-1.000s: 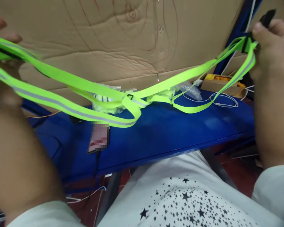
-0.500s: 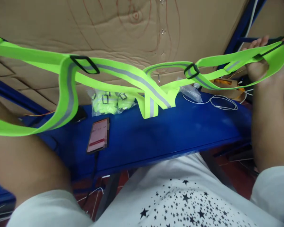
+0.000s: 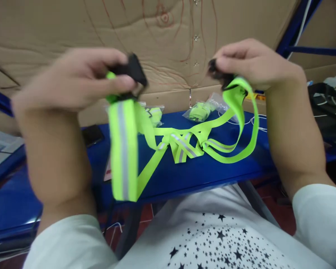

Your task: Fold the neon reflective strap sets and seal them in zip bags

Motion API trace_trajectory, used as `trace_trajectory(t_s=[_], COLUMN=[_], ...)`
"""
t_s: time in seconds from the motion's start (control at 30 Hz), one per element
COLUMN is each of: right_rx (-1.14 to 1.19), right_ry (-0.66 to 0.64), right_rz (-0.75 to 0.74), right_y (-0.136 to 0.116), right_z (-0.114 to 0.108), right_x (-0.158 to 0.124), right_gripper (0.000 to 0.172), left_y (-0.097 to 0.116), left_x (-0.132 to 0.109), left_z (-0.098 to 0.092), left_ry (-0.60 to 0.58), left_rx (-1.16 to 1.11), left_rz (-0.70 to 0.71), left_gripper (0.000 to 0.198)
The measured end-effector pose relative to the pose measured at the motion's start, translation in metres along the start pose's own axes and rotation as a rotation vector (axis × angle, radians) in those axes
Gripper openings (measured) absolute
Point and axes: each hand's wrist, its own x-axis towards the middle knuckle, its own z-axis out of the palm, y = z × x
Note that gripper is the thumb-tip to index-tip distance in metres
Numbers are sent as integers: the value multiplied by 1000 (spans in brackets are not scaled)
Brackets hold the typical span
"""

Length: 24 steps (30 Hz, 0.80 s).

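A neon-yellow reflective harness of elastic straps with grey stripes hangs between my hands, its crossed middle sagging low over the blue table. My left hand is closed on a black plastic buckle half at one strap end, and a wide striped loop droops beneath it. Across from it, my right hand pinches the other black buckle half; more looped strap dangles from there. The two buckle halves are apart, facing each other. Motion blurs both hands.
Behind the harness lie clear bags of folded neon straps. A white cable curls at the table's right. At left are a dark flat object and a partly covered phone. A cardboard panel stands at the back.
Both hands have come inward from the frame's sides, bringing the buckle halves closer together. The harness has gone from stretched wide to drooping, and its middle has sunk lower.
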Motion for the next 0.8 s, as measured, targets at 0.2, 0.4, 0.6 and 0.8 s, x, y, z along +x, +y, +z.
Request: trace_trajectory(t_s=[0.2,0.4,0.6,0.8], right_rx=[-404,-425,-374,-396], right_ry=[-346,-324,-204,-187], right_rz=[-286,-305,-286,-306], right_y=[-34,-38,-38,-39], right_z=[39,51,48,65], right_x=[24,31,27,24], right_gripper=[27,25,24,33], left_y=[-7,-13,-7,-1], left_x=[10,7,6,4], left_z=[28,27,30,39], left_ry=[-200,-252,-199,-176], left_rx=[313,302,269,284], left_rz=[138,168,105,113], left_gripper=[30,27,14,9])
